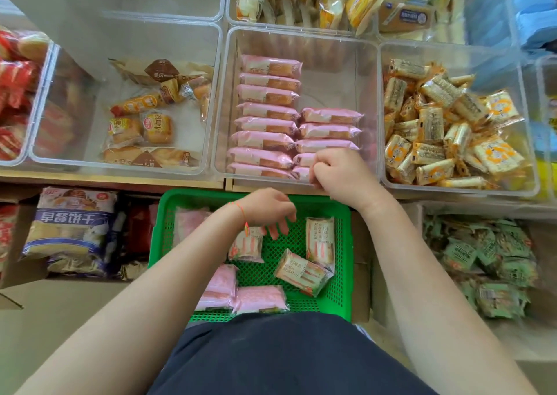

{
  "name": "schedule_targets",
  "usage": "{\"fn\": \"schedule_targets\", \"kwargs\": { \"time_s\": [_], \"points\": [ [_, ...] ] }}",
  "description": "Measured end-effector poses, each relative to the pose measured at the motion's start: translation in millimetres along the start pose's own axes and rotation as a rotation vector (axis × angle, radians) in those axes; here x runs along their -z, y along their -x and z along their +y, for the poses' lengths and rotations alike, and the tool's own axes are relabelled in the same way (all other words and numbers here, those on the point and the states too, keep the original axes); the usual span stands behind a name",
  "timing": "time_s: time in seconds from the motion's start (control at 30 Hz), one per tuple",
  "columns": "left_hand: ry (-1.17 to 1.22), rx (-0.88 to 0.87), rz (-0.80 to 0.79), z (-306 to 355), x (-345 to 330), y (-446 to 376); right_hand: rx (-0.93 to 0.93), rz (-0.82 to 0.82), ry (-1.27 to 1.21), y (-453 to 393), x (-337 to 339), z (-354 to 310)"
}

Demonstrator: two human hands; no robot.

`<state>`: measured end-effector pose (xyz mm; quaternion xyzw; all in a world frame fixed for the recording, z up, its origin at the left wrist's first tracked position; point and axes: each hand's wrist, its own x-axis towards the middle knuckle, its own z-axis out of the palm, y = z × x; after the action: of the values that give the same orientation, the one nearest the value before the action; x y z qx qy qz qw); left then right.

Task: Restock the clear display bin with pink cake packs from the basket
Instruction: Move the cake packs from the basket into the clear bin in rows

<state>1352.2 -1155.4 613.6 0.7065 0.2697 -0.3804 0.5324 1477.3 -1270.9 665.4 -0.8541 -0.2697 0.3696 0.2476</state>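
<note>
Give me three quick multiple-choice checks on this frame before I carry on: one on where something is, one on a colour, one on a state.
1. Where is the right hand?
A. Inside the green basket
B. At the near edge of the clear display bin, on the right column of pink cake packs
C. In the bin of orange-wrapped snacks

2. What colour is the basket?
A. Blue
B. Red
C. Green

3. What state is the left hand in?
A. Open-fingered over the basket, holding no pack
B. Gripping two packs
C. Resting on the bin rim

Answers: 1 B, its fingers sit on the nearest packs there. 2 C, green mesh shows throughout. 3 A, its fingers hang loose above the basket's packs.
</note>
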Motion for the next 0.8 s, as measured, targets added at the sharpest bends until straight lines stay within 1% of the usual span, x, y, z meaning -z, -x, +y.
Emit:
{"fn": "schedule_targets", "kwargs": {
  "time_s": [0.07, 0.13, 0.17, 0.2, 0.23, 0.27, 0.33, 0.37, 0.4, 0.43, 0.47, 0.53, 0.6, 0.73, 0.8],
  "points": [
    [0.038, 0.081, 0.072, -25, -16, -15, -0.012, -0.096, 0.083, 7, -10, 6],
    [0.123, 0.153, 0.19, -50, -28, -31, 0.003, -0.077, 0.133, 10, -16, 10],
    [0.152, 0.186, 0.228, -61, -33, -38, -0.007, -0.072, 0.119, 10, -19, 12],
    [0.174, 0.22, 0.235, -71, -38, -42, -0.036, -0.103, 0.084, 10, -24, 15],
    [0.19, 0.25, 0.222, -80, -44, -47, -0.077, -0.168, 0.064, 11, -33, 21],
    [0.203, 0.279, 0.205, -87, -49, -49, -0.12, -0.263, 0.096, 12, -44, 29],
    [0.246, 0.327, 0.177, -98, -59, -53, -0.159, -0.474, 0.303, 12, -76, 50],
    [0.273, 0.343, 0.17, -103, -63, -55, -0.184, -0.553, 0.403, 14, -96, 62],
    [0.289, 0.357, 0.162, -106, -67, -53, -0.215, -0.597, 0.448, 16, -116, 74],
    [0.299, 0.366, 0.159, -109, -70, -52, -0.244, -0.596, 0.446, 19, -136, 87],
    [0.305, 0.379, 0.162, -112, -73, -49, -0.252, -0.558, 0.432, 23, -154, 99],
    [0.313, 0.401, 0.17, -116, -78, -45, -0.24, -0.47, 0.427, 34, -185, 123],
    [0.335, 0.418, 0.168, -119, -81, -39, -0.231, -0.435, 0.448, 45, -208, 145],
    [0.327, 0.397, 0.163, -120, -81, -33, -0.233, -0.416, 0.429, 53, -217, 162],
    [0.328, 0.349, 0.182, -116, -78, -30, -0.238, -0.406, 0.277, 50, -203, 151]
  ]
}}
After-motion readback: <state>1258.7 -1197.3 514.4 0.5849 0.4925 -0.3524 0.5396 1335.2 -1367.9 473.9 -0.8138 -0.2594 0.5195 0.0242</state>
